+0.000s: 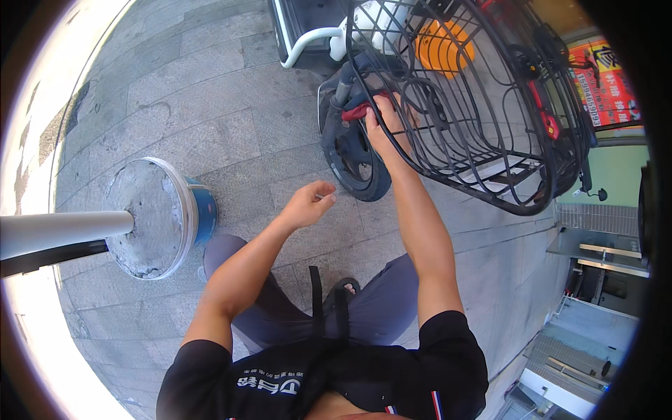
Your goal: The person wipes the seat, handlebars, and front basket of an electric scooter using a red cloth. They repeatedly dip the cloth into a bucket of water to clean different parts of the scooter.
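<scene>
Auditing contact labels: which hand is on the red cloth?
The right hand, which meets the red cloth by the black wheel; the left hand is apart from it, over the paving.

A concrete-filled blue bucket [204, 210] stands on gray stone paving [224, 122] at left, a white pole [66, 225] rising from its rough fill and a dark bar [66, 255] just beside the pole. Glare bleaches the picture's left edge; at far right, a red-and-yellow sign [607, 87] shows near a pale green panel [607, 173].
</scene>
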A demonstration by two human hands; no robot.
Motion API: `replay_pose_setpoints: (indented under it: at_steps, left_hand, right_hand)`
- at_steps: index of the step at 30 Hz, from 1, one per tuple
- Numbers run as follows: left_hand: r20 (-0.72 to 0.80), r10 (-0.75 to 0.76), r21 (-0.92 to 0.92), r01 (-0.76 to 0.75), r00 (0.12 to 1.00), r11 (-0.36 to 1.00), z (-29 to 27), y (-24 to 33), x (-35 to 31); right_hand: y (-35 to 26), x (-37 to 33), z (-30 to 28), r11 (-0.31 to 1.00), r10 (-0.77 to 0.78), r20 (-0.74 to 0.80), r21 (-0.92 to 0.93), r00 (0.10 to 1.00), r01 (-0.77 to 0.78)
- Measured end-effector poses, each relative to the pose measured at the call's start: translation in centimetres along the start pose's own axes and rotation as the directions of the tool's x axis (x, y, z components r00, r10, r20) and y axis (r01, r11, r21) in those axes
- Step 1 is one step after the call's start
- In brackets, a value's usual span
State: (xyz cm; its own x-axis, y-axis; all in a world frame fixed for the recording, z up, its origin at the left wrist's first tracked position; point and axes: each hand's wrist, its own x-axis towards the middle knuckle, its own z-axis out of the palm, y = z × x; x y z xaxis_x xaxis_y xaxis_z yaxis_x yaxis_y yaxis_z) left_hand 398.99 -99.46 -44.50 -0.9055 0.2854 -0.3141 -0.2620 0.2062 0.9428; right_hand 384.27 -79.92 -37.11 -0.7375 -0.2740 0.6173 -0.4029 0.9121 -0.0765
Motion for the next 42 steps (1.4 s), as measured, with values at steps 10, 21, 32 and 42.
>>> replay_pose_setpoints:
  at_steps: [10, 21, 32, 42]
  left_hand:
    - [0.051, 0.084, 0.167, -0.091, 0.995, 0.982, 0.1, -0.7, 1.0]
    - [0.086, 0.060, 0.114, -0.070, 0.994, 0.991, 0.2, -0.7, 1.5]
    - [0.085, 0.079, 0.133, -0.090, 0.993, 0.987, -1.0, -0.2, 0.5]
    - [0.085, 0.099, 0.132, -0.110, 0.991, 0.985, -0.8, -0.4, 1.1]
  right_hand:
    - [5.2, -5.3, -3.1, 0.868, 0.199, 0.228, 0.411, 0.953, -0.279]
    - [0.1, -5.4, -1.1, 0.967, -0.251, 0.014, 0.058, 0.968, 0.250]
    - [5.6, -0.9, -1.0, 0.792, 0.234, 0.249, 0.512, 0.940, -0.333]
    - [-4.4, -3.3, 1.4, 0.898, -0.304, 0.325, -0.217, 0.896, 0.383]
